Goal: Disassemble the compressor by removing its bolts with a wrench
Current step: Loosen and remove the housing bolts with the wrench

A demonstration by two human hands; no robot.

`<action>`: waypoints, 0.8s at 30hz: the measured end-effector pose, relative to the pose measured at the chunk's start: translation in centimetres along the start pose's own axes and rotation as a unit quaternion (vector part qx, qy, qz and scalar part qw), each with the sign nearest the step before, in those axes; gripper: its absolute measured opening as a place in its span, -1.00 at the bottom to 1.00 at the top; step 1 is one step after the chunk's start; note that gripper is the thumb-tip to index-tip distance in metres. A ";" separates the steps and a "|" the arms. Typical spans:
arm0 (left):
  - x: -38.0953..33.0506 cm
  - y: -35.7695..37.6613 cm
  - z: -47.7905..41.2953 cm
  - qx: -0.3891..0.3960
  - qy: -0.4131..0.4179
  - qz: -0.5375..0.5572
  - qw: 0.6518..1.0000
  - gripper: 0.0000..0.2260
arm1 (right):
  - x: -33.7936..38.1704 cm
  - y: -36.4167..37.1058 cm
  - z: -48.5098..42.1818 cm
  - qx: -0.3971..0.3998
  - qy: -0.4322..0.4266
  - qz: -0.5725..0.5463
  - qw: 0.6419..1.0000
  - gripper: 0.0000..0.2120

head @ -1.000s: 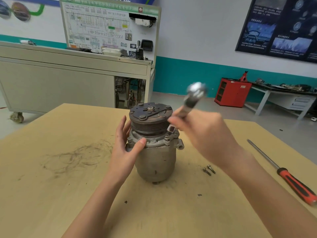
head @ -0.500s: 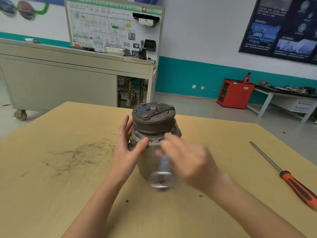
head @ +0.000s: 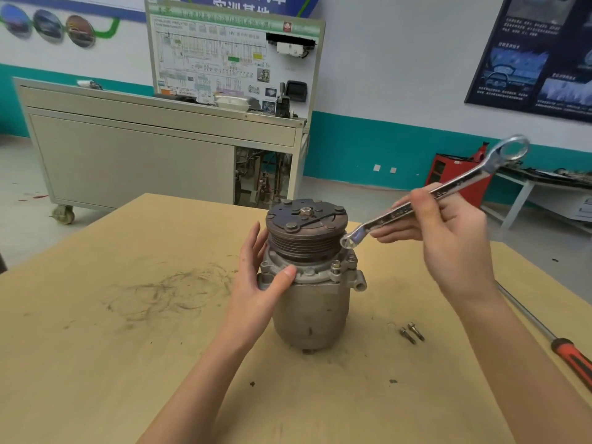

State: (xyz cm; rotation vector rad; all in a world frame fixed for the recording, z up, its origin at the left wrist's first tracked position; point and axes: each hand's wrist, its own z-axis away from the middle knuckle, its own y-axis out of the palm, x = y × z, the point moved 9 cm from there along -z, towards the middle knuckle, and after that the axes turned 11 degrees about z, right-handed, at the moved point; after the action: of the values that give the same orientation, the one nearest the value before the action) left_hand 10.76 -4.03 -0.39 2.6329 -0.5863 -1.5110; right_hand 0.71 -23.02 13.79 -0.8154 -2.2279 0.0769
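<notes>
A grey metal compressor [head: 312, 310] stands upright in the middle of the wooden table [head: 96, 363], its dark ribbed pulley on top. My left hand [head: 261, 280] grips its left side, thumb on the flange. My right hand [head: 448, 238] holds a silver double ring wrench [head: 426, 200] by the shaft, tilted, its lower ring hovering just right of the pulley above a flange bolt [head: 336, 267]. Two removed bolts [head: 411, 333] lie on the table to the compressor's right.
A long screwdriver with a red and black handle [head: 573, 357] lies along the table's right edge. Dark scuff marks cover the table at the left. Behind the table stand a grey wheeled cabinet [head: 144, 155] with a display board and a red cabinet [head: 455, 177].
My right hand swung the wrench down in front of the compressor, then back up to the right; its lower ring now hovers by the pulley. My left hand stayed on the compressor.
</notes>
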 end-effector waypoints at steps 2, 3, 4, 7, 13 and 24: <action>0.1 0.0 0.0 0.002 0.000 0.001 1.000 -0.23 | 5.3 1.2 1.9 -0.010 -0.220 0.226 0.949 -0.65; 0.2 -0.1 0.0 0.003 -0.002 0.003 1.000 -0.23 | 7.2 2.6 3.4 -0.013 -0.319 0.341 0.884 -0.61; 0.3 -0.1 -0.1 0.004 -0.002 0.005 1.000 -0.23 | 8.3 4.0 4.8 -0.018 -0.385 0.425 0.819 -0.60; 0.5 0.0 -0.7 -0.010 0.002 0.029 1.000 -0.27 | 8.9 6.8 7.2 0.002 -0.434 0.505 0.746 -0.61; 0.7 -0.2 -0.6 -0.002 0.022 0.027 0.999 -0.28 | 8.1 9.8 9.2 -0.014 -0.442 0.596 0.670 -0.93; 0.2 0.0 -0.1 0.010 0.003 0.010 1.000 -0.25 | 5.4 7.4 9.4 -0.043 -0.430 0.434 0.790 -0.87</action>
State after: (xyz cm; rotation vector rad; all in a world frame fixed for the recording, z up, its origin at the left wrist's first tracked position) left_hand 10.96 -4.18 -0.50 2.6376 -0.6292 -1.4980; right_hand -4.47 -12.30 8.32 -2.1326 -2.3998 0.9650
